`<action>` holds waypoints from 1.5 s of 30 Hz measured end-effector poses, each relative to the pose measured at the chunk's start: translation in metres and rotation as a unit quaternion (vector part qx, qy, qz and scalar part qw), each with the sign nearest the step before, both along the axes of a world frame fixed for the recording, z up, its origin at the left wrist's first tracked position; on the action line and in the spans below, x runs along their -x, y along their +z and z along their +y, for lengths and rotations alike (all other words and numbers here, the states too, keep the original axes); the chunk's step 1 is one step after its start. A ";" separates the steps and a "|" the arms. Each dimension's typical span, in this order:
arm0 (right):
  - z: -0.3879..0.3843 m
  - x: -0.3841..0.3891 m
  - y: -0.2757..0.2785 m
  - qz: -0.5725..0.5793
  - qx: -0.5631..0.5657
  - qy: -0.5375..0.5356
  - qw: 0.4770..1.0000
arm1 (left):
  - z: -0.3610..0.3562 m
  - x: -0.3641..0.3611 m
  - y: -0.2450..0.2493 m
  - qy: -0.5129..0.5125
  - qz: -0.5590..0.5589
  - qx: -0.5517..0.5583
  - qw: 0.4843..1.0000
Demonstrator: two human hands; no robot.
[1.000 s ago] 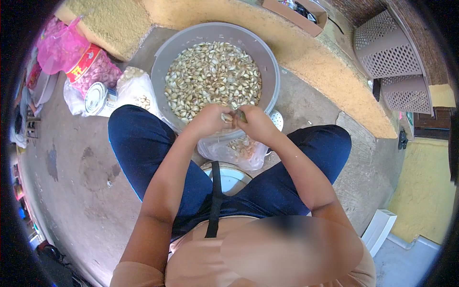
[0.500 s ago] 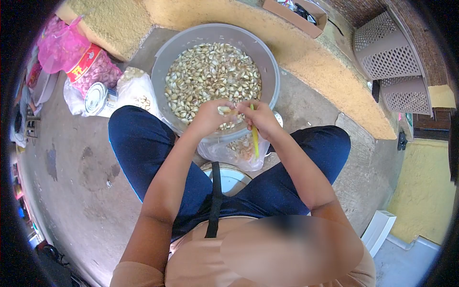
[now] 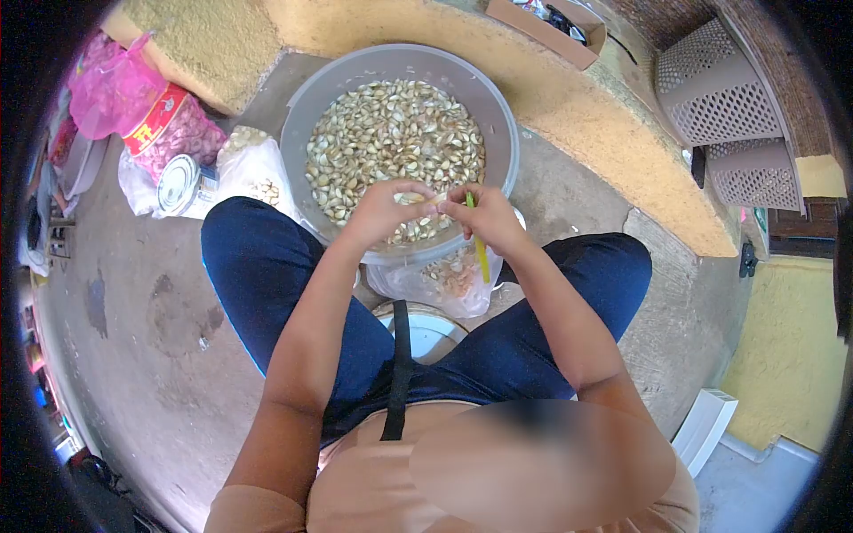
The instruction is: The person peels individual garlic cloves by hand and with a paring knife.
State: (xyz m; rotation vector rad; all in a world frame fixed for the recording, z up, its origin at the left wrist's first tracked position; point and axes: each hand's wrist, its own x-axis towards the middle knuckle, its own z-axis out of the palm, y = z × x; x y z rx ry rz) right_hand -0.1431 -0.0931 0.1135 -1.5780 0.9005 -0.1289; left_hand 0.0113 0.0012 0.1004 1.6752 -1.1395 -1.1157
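Observation:
A large grey basin (image 3: 506, 120) stands in front of my knees, and many garlic cloves (image 3: 391, 147) lie in it. Over its near edge, my left hand (image 3: 384, 213) is closed, pinching a small pale garlic clove (image 3: 441, 201) at its fingertips. My right hand (image 3: 490, 218) meets it there, its fingertips touching the clove. The same right hand grips a slim knife with a yellow-green handle (image 3: 482, 258), which points back toward me. The blade is hidden or too small to make out. Below the basin's near rim sits a clear plastic bag (image 3: 458, 289) with peelings.
To the left are a pink mesh sack of garlic (image 3: 182, 142), a tin can (image 3: 180, 182) and a white bag (image 3: 249, 164). A low yellow wall (image 3: 586, 124) curves behind the basin, with a cardboard box (image 3: 542, 31) on it. Perforated plastic crates (image 3: 724, 98) stand right.
My fingertips have drawn closer together over the clove, which is now more covered. The knife handle has swung slightly to the right.

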 end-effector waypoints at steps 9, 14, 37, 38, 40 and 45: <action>-0.003 0.002 0.012 -0.008 0.012 0.047 0.999 | 0.001 -0.005 -0.004 0.017 0.152 -0.111 0.982; -0.004 0.004 0.015 0.001 0.031 0.062 0.998 | 0.002 -0.001 -0.010 0.042 0.298 -0.119 0.946; 0.008 -0.008 -0.018 -0.063 -0.088 -0.125 0.986 | 0.000 0.018 -0.012 0.139 0.361 -0.125 0.914; 0.009 -0.008 -0.018 -0.069 -0.088 -0.130 0.985 | 0.000 0.018 -0.009 0.139 0.370 -0.127 0.910; 0.009 -0.008 -0.017 -0.077 -0.111 -0.136 0.982 | 0.000 0.018 -0.008 0.135 0.385 -0.126 0.904; 0.009 -0.008 -0.014 -0.088 -0.114 -0.137 0.980 | 0.000 0.015 -0.013 0.130 0.436 -0.115 0.883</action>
